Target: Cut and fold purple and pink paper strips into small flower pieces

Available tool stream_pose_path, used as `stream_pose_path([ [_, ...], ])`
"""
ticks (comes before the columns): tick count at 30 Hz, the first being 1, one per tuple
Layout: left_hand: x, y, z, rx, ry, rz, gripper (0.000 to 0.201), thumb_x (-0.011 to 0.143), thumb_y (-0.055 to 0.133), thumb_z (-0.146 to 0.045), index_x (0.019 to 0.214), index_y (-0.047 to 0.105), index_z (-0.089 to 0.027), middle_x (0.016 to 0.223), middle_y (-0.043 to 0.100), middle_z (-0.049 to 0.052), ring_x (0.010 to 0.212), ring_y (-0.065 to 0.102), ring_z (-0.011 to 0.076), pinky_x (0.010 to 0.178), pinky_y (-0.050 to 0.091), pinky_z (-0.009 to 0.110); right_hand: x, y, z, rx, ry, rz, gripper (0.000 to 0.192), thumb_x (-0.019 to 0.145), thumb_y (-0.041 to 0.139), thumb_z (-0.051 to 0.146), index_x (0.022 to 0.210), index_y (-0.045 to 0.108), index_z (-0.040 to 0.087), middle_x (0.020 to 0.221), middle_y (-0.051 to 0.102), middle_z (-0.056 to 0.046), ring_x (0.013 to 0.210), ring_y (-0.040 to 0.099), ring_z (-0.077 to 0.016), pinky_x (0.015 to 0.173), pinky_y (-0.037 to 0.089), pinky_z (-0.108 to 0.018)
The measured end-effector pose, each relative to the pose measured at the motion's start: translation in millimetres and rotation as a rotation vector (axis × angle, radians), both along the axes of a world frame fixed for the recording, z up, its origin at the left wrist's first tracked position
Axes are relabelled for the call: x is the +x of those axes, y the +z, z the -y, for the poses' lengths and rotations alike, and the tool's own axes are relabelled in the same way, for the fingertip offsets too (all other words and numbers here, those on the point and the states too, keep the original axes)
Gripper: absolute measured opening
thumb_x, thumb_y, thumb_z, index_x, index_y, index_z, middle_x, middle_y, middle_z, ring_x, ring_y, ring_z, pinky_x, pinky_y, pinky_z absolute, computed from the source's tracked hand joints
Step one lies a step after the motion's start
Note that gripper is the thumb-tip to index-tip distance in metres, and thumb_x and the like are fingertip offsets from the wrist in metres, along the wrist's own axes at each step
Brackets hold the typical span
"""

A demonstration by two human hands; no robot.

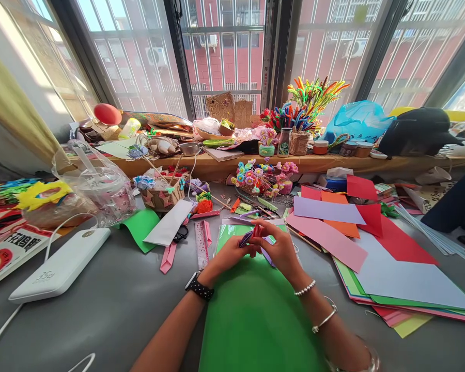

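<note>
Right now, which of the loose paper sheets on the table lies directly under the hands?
The big green sheet, straight below both hands; the lilac, pink, red and pale blue sheets lie off to the right.

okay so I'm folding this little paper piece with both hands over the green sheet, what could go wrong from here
1. The folded paper piece is small and pinched between left hand and right hand; a slip could crease it wrongly.
2. The scissors and ruler lie close by the left hand; an elbow might knock them.
3. The paper stack beside the right forearm could slide.
</note>
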State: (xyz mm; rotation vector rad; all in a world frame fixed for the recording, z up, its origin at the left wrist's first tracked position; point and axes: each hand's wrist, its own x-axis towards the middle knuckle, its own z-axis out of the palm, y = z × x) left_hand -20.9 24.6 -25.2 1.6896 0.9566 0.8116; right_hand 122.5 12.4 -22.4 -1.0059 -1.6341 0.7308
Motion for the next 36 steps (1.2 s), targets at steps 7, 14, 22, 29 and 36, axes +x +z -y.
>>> stream_pose_path([
  [7,-1,5.9,6,-0.019,-0.047,-0.008,0.036,0.074,0.048,-0.045,0.058,0.055,-0.014,0.05,0.045,-0.002,0.048,0.038,0.0085,0.047,0.029,0.021,1,1.5,-4,-0.136,0.101,-0.256,0.037,0.07,0.061,0.028,0.104,0.049,0.019,0.064,0.055,0.003,0.057,0.053,-0.0124,0.058,0.044,-0.025],
  [14,0,12.8,13,-0.195,-0.107,0.019,0.04,0.072,0.049,-0.05,0.06,0.054,-0.012,0.049,0.039,-0.003,0.044,0.031,0.0063,0.041,0.018,0.02,7,9.3,-3,-0.266,0.217,-0.307,0.023,0.068,0.061,0.036,0.082,0.057,0.018,0.065,0.055,0.002,0.06,0.054,-0.0121,0.056,0.045,-0.024],
  [22,-10,26.4,16,-0.11,-0.195,-0.07,0.03,0.075,0.051,-0.041,0.072,0.063,-0.013,0.051,0.03,-0.006,0.046,0.023,0.0061,0.043,0.015,0.022,8,9.4,-4,-0.258,0.142,-0.424,0.022,0.07,0.06,0.038,0.073,0.055,0.017,0.059,0.051,0.004,0.053,0.048,-0.0096,0.051,0.039,-0.022],
  [29,-7,17.6,14,-0.22,-0.168,0.031,0.034,0.074,0.05,-0.045,0.062,0.054,-0.013,0.049,0.028,-0.007,0.042,0.02,0.0048,0.042,0.012,0.023,6,9.8,-4,-0.3,0.122,-0.546,0.021,0.066,0.065,0.035,0.069,0.055,0.016,0.058,0.051,0.004,0.052,0.045,-0.008,0.051,0.038,-0.02],
  [36,-8,16.8,15,-0.433,-0.199,0.267,0.033,0.074,0.052,-0.045,0.063,0.05,-0.014,0.045,0.024,-0.009,0.039,0.015,0.0033,0.041,0.009,0.023,13,11.6,-2,-0.401,0.341,-0.474,0.022,0.065,0.067,0.032,0.08,0.064,0.017,0.074,0.062,0.0,0.068,0.054,-0.0123,0.065,0.042,-0.025],
])
